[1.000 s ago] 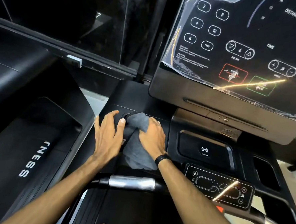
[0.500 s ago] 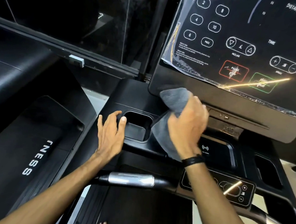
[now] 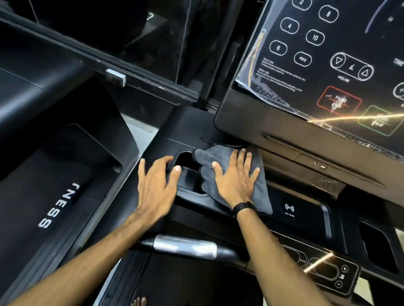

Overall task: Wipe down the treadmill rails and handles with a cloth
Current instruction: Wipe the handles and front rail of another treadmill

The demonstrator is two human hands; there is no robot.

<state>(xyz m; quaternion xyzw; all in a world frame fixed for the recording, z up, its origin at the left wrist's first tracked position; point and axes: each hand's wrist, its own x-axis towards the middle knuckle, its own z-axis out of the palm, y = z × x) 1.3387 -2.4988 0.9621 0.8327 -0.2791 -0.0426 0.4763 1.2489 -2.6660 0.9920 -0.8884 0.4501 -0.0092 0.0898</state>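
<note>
A person's right hand (image 3: 236,178), fingers spread, presses a grey cloth (image 3: 260,192) flat on the treadmill console tray (image 3: 174,132) beside the cup holder (image 3: 188,168), left hand (image 3: 155,185) splayed alongside.

Place: a gym — fitness room
Evidence: treadmill console (image 3: 331,66) with incline keys; second machine (image 3: 58,205) lettered "NESS" alongside; glass wall (image 3: 156,31) behind

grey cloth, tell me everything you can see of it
The grey cloth looks soft and plush, like microfibre, and is rumpled. It lies spread on the black treadmill console, just right of the cup holder and below the display panel. The right hand presses it flat with straight, spread fingers. The left hand does not touch it.
</note>
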